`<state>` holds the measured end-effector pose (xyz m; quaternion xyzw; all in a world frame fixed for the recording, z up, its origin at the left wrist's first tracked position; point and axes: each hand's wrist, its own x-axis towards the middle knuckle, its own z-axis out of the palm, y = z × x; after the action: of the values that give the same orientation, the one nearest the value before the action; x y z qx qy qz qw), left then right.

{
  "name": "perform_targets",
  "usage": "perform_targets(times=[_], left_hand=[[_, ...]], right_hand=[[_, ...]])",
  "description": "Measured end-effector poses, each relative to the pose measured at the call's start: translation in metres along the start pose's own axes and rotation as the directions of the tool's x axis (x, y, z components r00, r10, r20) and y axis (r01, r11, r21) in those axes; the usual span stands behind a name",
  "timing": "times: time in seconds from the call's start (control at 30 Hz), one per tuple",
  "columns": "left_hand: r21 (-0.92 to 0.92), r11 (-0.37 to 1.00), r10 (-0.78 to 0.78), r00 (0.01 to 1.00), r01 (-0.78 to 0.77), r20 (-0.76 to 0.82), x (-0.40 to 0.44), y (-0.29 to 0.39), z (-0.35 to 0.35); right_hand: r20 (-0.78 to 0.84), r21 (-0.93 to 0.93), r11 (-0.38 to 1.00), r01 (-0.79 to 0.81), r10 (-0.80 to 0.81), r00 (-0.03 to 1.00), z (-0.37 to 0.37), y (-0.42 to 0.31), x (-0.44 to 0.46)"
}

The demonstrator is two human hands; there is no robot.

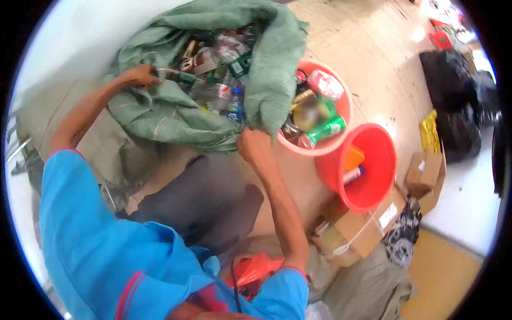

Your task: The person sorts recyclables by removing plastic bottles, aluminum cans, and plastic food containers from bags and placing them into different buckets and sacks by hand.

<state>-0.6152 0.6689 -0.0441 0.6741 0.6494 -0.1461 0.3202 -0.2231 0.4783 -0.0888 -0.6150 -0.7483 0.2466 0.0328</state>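
A large green woven sack (274, 69) stands with its mouth wide and its rim rolled outward. Inside lie many plastic bottles (221, 92) and crushed packaging, among them a bottle with a blue label (235, 105). My left hand (141, 76) is closed on the sack's rim at the left side, near a pale cord or strip. On the near right side of the rim, my right hand (255, 143) grips the bunched fabric in a fist. Some of its fingers are hidden by the back of the hand.
Right of the sack stands a pink tub (349, 109) of drink cans. A red bucket (393, 165) with a few items is beside it. Cardboard boxes (368, 224), black bags (448, 80) and a grey coil (400, 252) lie further right. A white wall (69, 48) rises at left.
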Motion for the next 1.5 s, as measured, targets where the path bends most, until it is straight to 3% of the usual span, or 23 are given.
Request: perform_targets(times=[0.03, 0.1, 0.13, 0.2, 0.23, 0.27, 0.33, 0.4, 0.43, 0.5, 0.53, 0.57, 0.67, 0.77, 0.83, 0.87, 0.93, 0.97, 1.13, 1.2, 1.23, 1.37, 1.5], left_hand=[[-0.028, 0.996, -0.083, 0.996, 0.082, -0.031, 0.015, -0.017, -0.002], [-0.080, 0.994, 0.066, 0.994, -0.073, -0.092, 0.041, -0.046, 0.008], [0.059, 0.997, 0.045, 0.999, -0.044, -0.024, 0.035, -0.024, 0.006], [0.218, 0.975, 0.039, 0.998, -0.047, 0.041, 0.013, 0.005, 0.008], [0.350, 0.919, 0.257, 0.948, -0.180, -0.187, 0.005, 0.013, 0.015], [0.493, 0.827, 0.480, 0.796, -0.270, -0.369, -0.001, 0.021, 0.020], [0.513, 0.785, 0.555, 0.763, -0.348, -0.332, -0.024, 0.077, 0.018], [0.244, 0.784, 0.618, 0.755, -0.572, -0.217, -0.032, 0.119, 0.023], [0.053, 0.746, 0.662, 0.732, -0.664, -0.160, -0.030, 0.145, 0.039], [0.083, 0.726, 0.688, 0.722, -0.683, -0.069, -0.037, 0.182, 0.060], [0.076, 0.541, 0.829, 0.516, -0.837, -0.216, -0.032, 0.194, 0.067], [-0.049, 0.589, 0.798, 0.590, -0.806, -0.121, -0.052, 0.221, 0.057], [-0.060, 0.491, 0.863, 0.494, -0.869, -0.105, -0.077, 0.259, 0.075], [-0.251, 0.191, 0.979, 0.203, -0.949, -0.022, -0.130, 0.352, 0.117], [-0.287, 0.052, 0.993, 0.020, -0.957, 0.113, -0.173, 0.395, 0.158], [-0.330, 0.021, 0.983, -0.041, -0.944, 0.178, -0.198, 0.421, 0.186], [-0.088, -0.056, 0.867, -0.092, -0.995, 0.490, -0.270, 0.451, 0.226], [-0.331, -0.299, 0.837, -0.413, -0.895, 0.359, -0.275, 0.463, 0.273], [-0.380, -0.659, 0.407, -0.733, -0.649, 0.546, -0.410, 0.425, 0.422], [-0.417, -0.807, 0.205, -0.860, -0.419, 0.468, -0.420, 0.401, 0.486], [-0.395, -0.739, 0.254, -0.769, -0.546, 0.587, -0.418, 0.386, 0.504], [-0.141, -0.357, 0.266, -0.245, -0.924, 0.933, -0.360, 0.366, 0.502], [-0.042, -0.468, 0.249, -0.177, -0.883, 0.952, -0.258, 0.346, 0.543]], right_hand=[[-0.013, 0.000, 0.999, -0.042, 0.042, 0.999, 0.001, 0.000, -0.007], [-0.040, 0.171, 0.977, -0.127, 0.136, 0.990, 0.004, -0.003, -0.026], [-0.053, 0.162, 0.970, -0.182, 0.193, 0.980, 0.002, -0.006, -0.039], [-0.425, 0.420, 0.905, 0.071, 0.127, 0.896, 0.001, -0.018, -0.060], [-0.562, 0.486, 0.862, 0.145, 0.181, 0.807, 0.007, -0.020, -0.074], [-0.572, 0.487, 0.866, 0.118, 0.214, 0.792, 0.011, -0.023, -0.092], [-0.426, 0.788, 0.616, -0.003, 0.548, 0.720, 0.012, -0.030, -0.140], [-0.372, 0.849, 0.525, -0.067, 0.683, 0.629, 0.037, -0.029, -0.194], [-0.303, 0.897, 0.423, -0.126, 0.798, 0.520, 0.052, -0.034, -0.235], [-0.178, 0.970, 0.214, -0.111, 0.946, 0.270, 0.063, -0.059, -0.307], [-0.110, 0.994, 0.112, -0.007, 0.984, 0.143, 0.067, -0.066, -0.338], [-0.101, 0.995, 0.101, -0.003, 0.993, 0.064, 0.084, -0.069, -0.369], [-0.236, 0.971, 0.241, 0.001, 0.952, -0.198, 0.171, -0.097, -0.466], [-0.084, 0.996, 0.073, -0.042, 0.893, -0.442, 0.242, -0.110, -0.520], [-0.021, 0.658, -0.085, -0.748, 0.991, -0.130, 0.314, -0.117, -0.547], [0.026, 0.529, -0.074, -0.845, 0.997, -0.072, 0.322, -0.129, -0.542], [0.048, 0.551, -0.068, -0.831, 0.998, -0.050, 0.329, -0.153, -0.527], [0.055, 0.567, -0.063, -0.821, 0.998, -0.038, 0.324, -0.160, -0.514], [-0.200, 0.607, 0.210, -0.767, 0.974, 0.108, 0.312, -0.179, -0.468], [0.018, 0.564, 0.113, -0.818, 0.989, 0.149, 0.288, -0.158, -0.461], [0.225, 0.491, 0.044, -0.870, 0.958, 0.176, 0.283, -0.142, -0.465], [0.228, 0.570, -0.083, -0.817, 0.972, 0.060, 0.301, -0.106, -0.508], [-0.095, 0.678, 0.021, -0.735, 0.994, -0.060, 0.274, -0.059, -0.539]])
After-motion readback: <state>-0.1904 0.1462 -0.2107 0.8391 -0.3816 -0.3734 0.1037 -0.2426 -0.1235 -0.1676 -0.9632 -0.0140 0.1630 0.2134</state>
